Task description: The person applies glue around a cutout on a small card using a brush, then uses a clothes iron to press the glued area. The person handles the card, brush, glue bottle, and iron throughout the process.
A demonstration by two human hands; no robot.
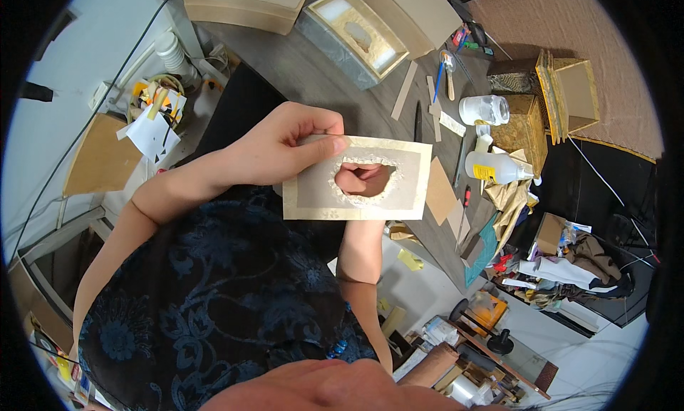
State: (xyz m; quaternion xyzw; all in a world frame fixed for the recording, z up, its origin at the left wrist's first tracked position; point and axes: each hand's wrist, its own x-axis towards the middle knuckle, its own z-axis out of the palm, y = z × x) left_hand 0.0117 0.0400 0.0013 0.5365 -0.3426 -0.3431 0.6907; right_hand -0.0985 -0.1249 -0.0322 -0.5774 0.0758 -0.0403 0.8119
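Note:
My left hand (pixel 310 141) pinches the upper left edge of a rectangular board panel (pixel 312 197) between thumb and fingers. Cream paper borders the panel, and an irregular oval hole with rough, snipped cream edges opens in its middle. Behind the panel is my right hand (pixel 363 180); parts of its fingers show through the hole, and the rest is hidden, so its grip cannot be made out. Beyond them on the grey table (pixel 278 53) stands an open grey box (pixel 342 53) with a cream rim and a similar irregular opening inside.
To the right lie card strips (pixel 404 90), a white-filled glass jar (pixel 481 110), a plastic bottle (pixel 494 167), a red-handled tool (pixel 466 202) and a green cutting mat (pixel 481 250). Patterned boxes (pixel 518 128) stand farther right. A waste bin heaped with scraps (pixel 155 122) is at the left.

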